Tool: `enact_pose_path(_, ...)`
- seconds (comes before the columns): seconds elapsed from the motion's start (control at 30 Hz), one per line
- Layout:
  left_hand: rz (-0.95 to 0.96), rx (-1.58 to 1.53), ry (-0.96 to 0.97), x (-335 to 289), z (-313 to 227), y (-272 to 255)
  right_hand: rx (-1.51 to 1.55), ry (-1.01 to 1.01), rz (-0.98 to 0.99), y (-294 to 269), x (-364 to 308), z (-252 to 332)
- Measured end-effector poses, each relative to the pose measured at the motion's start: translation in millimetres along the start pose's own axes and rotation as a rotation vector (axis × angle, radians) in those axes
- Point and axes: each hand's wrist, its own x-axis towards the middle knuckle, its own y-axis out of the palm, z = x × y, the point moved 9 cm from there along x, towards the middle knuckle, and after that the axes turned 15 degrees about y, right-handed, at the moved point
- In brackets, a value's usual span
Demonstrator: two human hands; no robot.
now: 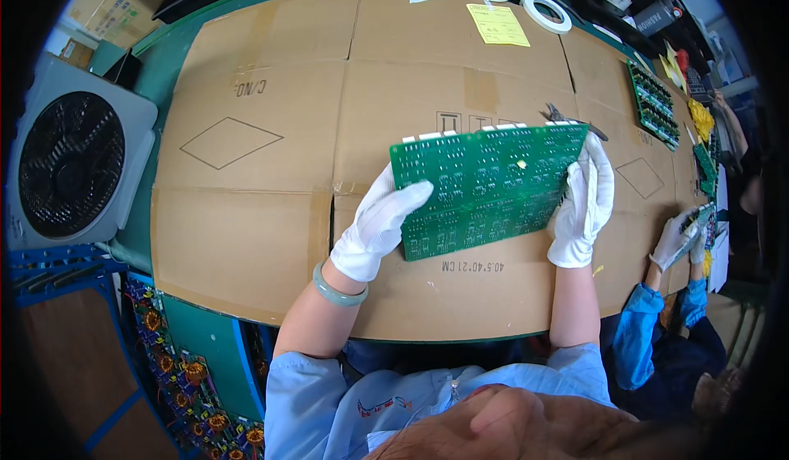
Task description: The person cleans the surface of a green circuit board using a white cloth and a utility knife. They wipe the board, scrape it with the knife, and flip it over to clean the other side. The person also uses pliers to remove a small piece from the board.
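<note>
A green circuit board [485, 189] is held up over the cardboard, its soldered side showing and white connectors along its far edge. My left hand [378, 221], in a white glove, grips the board's left edge with the thumb on the face. On the right edge, my gloved right hand [585, 201] is closed round the board, some of its fingers hidden behind it. A small pale spot [522, 164] shows on the board's face. Just beyond the far right corner lie cutting pliers [567, 117], partly hidden by the board.
Flattened cardboard [246, 238] covers the table. A yellow paper slip [498, 25] and tape rolls [547, 13] lie at the back. Another populated board [653, 102] is at the far right, near a co-worker's gloved hands [678, 236]. A fan [74, 156] stands left; a rack of boards [185, 378] is lower left.
</note>
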Motion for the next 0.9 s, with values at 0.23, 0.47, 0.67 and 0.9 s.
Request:
enact_pose_path(0.23,-0.24,0.189,-0.115,-6.6,31.3,-45.1,-0.173,0.213,0.057,1.9,11.6,-6.6)
enact_pose_path(0.47,-0.35,-0.075,-0.216,-7.9,29.8,-30.0,-0.273,0.168,0.075,2.3,8.5,-4.5)
enact_pose_path(0.67,-0.327,-0.076,-0.201,-4.6,28.5,-22.1,-0.147,0.287,0.092,-2.3,9.8,-16.0)
enact_pose_path(0.9,-0.3,0.0,-0.173,-6.3,28.7,-27.1,-0.177,0.255,0.103,-0.5,10.6,-17.1)
